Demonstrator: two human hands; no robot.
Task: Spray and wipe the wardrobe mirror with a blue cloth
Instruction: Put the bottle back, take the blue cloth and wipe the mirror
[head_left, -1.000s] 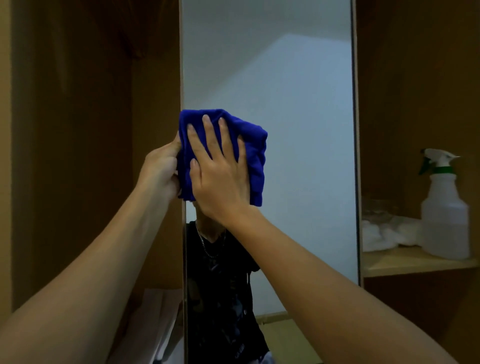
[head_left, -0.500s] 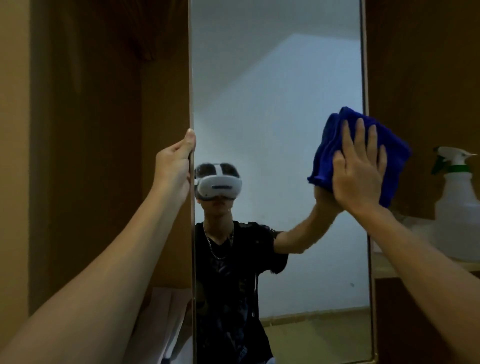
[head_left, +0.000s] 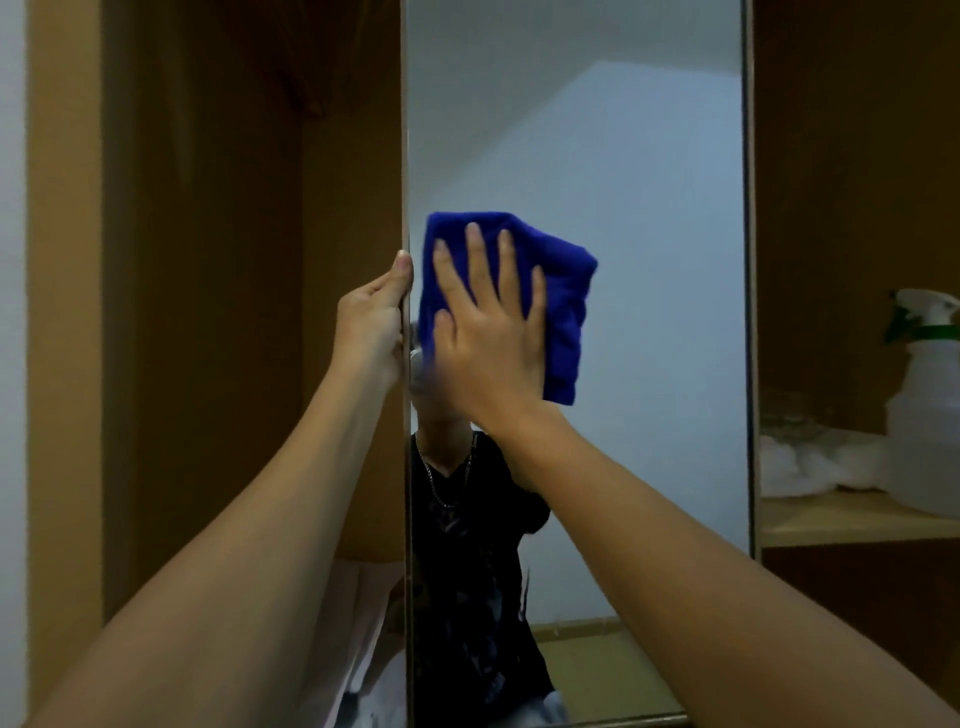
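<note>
A tall wardrobe mirror (head_left: 649, 291) fills the middle of the head view, set on an open wardrobe door. My right hand (head_left: 485, 332) lies flat, fingers spread, on a folded blue cloth (head_left: 563, 296) and presses it against the glass near the mirror's left edge. My left hand (head_left: 371, 325) grips that left edge of the mirror door, thumb on the front, fingers hidden behind it. A translucent spray bottle (head_left: 930, 415) with a green and white trigger stands on a wardrobe shelf at the far right, away from both hands.
A wooden shelf (head_left: 852, 517) to the right of the mirror holds the bottle and some crumpled white material (head_left: 810, 462). A dark open wardrobe compartment (head_left: 234, 312) lies to the left, with pale folded items (head_left: 363, 623) low inside. The mirror reflects a person in a black top.
My right hand has swept the cloth from the mirror's right edge back to its left side, beside my left hand. My left hand still holds the mirror's edge.
</note>
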